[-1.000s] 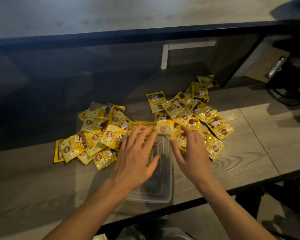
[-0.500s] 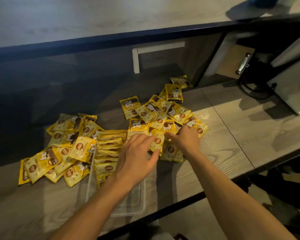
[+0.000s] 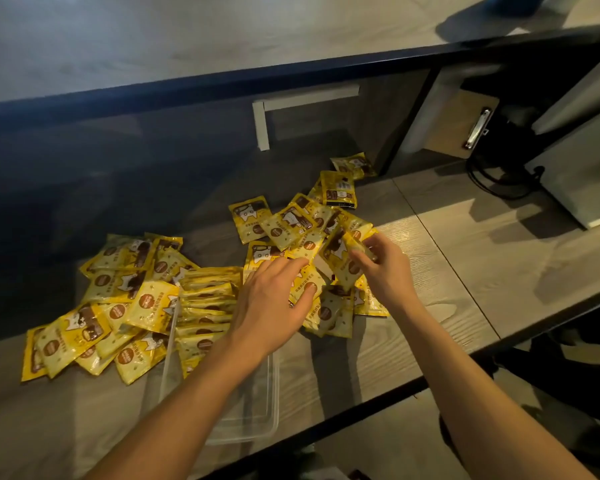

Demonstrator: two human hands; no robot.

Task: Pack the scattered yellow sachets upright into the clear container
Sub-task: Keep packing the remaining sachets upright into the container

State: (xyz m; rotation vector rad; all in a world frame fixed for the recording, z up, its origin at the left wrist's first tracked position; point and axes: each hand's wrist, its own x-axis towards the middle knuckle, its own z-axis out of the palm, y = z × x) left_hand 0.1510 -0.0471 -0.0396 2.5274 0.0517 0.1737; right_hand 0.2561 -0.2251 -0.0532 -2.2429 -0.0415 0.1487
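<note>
Yellow sachets lie in two heaps on the wooden desk, one at the left (image 3: 94, 313) and one at the right (image 3: 291, 223). Between them stands the clear container (image 3: 257, 410), with several sachets (image 3: 205, 299) packed upright in its far half; its near half holds none. My left hand (image 3: 274, 299) reaches over the container and lies with straight fingers on sachets of the right heap. My right hand (image 3: 381, 268) pinches a sachet (image 3: 343, 258) lifted from that heap.
A raised dark-edged counter (image 3: 291, 71) runs along the back. A clipboard (image 3: 465, 123) leans at the back right beside black cables (image 3: 492, 174) and a pale box (image 3: 586, 174). The desk's front edge (image 3: 430, 379) runs close under my forearms.
My left hand has moved from over the container to the right heap. My right hand has gone from lying on the heap to lifting a sachet off it.
</note>
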